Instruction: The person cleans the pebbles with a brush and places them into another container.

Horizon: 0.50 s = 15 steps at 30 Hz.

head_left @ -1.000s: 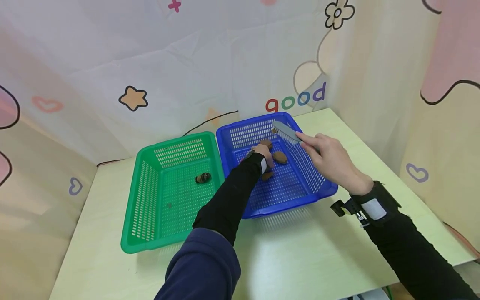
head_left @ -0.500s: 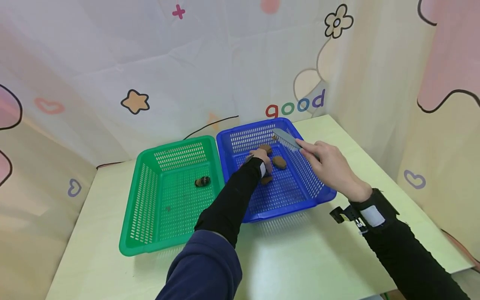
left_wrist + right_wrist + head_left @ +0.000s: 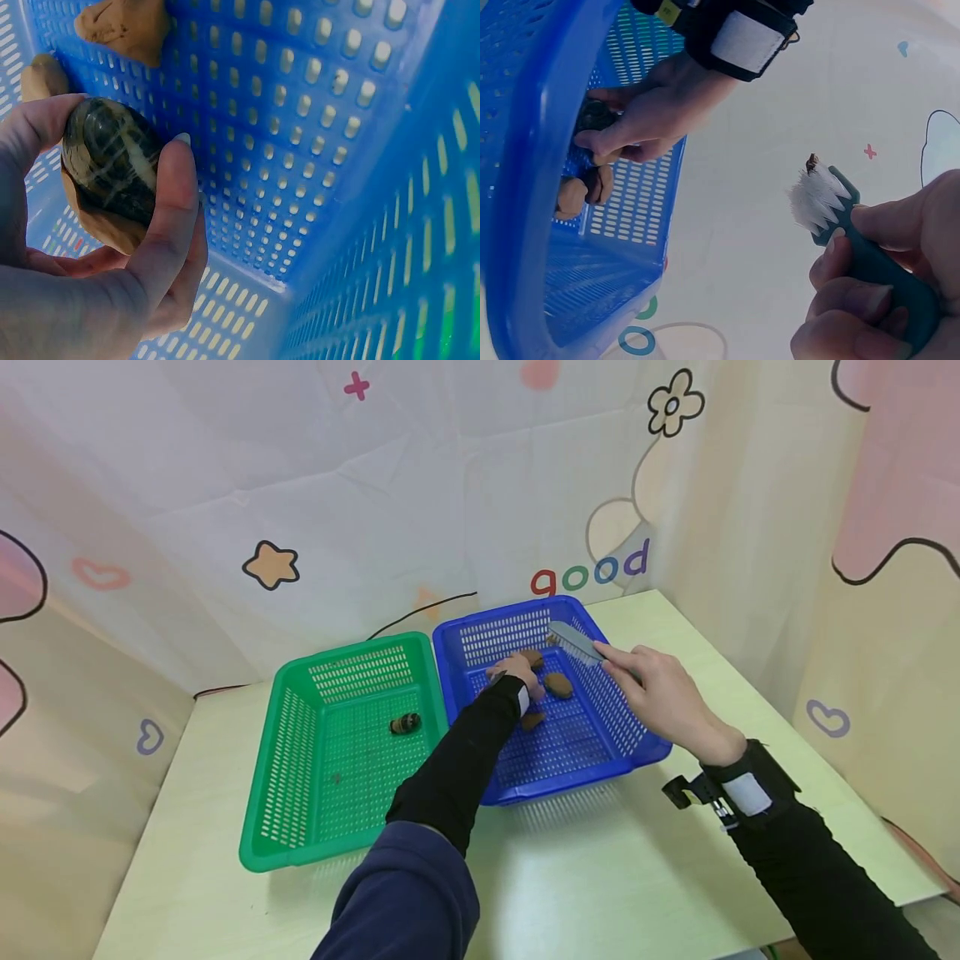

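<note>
Inside the blue basket [image 3: 558, 781], my left hand [image 3: 521, 670] grips a dark, glossy stone with pale veins [image 3: 112, 154] between thumb and fingers. A brown, mud-like layer [image 3: 105, 225] shows along the stone's lower side. Brown lumps [image 3: 558, 685] lie on the basket floor around that hand. My right hand [image 3: 663, 702] holds a small brush [image 3: 573, 642] by its grey-green handle, over the basket's right side. White bristles [image 3: 817, 199] stick out from the brush head, with a small brown bit [image 3: 812, 161] at their tips. The left hand hides most of the stone in the head view.
A green basket [image 3: 258, 827] stands to the left of the blue one, side by side. In it lies one dark stone with brown patches [image 3: 405, 723]. Both are on a pale table [image 3: 600, 893], with a printed curtain [image 3: 420, 468] behind.
The head view has tilted up a little, so the scene sits lower in the picture. My left hand has turned slightly in the blue basket. The brush stays almost still.
</note>
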Motion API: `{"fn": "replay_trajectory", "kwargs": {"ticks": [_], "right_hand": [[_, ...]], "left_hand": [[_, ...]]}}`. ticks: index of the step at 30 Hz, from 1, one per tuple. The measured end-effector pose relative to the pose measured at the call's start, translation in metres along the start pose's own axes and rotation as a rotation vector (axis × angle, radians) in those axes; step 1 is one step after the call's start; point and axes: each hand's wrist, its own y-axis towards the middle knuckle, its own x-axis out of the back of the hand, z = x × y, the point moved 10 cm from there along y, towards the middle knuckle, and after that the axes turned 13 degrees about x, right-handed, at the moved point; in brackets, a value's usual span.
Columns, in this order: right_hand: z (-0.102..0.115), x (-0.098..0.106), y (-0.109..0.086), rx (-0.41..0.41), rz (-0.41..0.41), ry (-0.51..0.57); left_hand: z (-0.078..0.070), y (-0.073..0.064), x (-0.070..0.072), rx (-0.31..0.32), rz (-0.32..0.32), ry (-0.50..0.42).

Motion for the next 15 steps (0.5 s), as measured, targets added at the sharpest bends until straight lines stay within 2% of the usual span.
{"fn": "replay_trajectory", "kwargs": {"ticks": [4,8,11,15], "right_hand": [[0.0,-0.001,-0.001,0.007,-0.003,-0.006],[-0.001,0.0,-0.001,0.014,-0.01,-0.006],[-0.001,0.0,-0.002,0.02,-0.017,-0.007],[-0.001,-0.002,-0.001,0.018,-0.018,-0.007]], "left_hand": [[0.002,-0.005,0.01,-0.024,-0.002,-0.04],[0.005,-0.026,0.028,-0.03,-0.029,-0.089],[0.005,-0.034,0.04,-0.039,-0.046,-0.169],[0.002,-0.033,0.05,-0.081,-0.06,-0.248]]}}
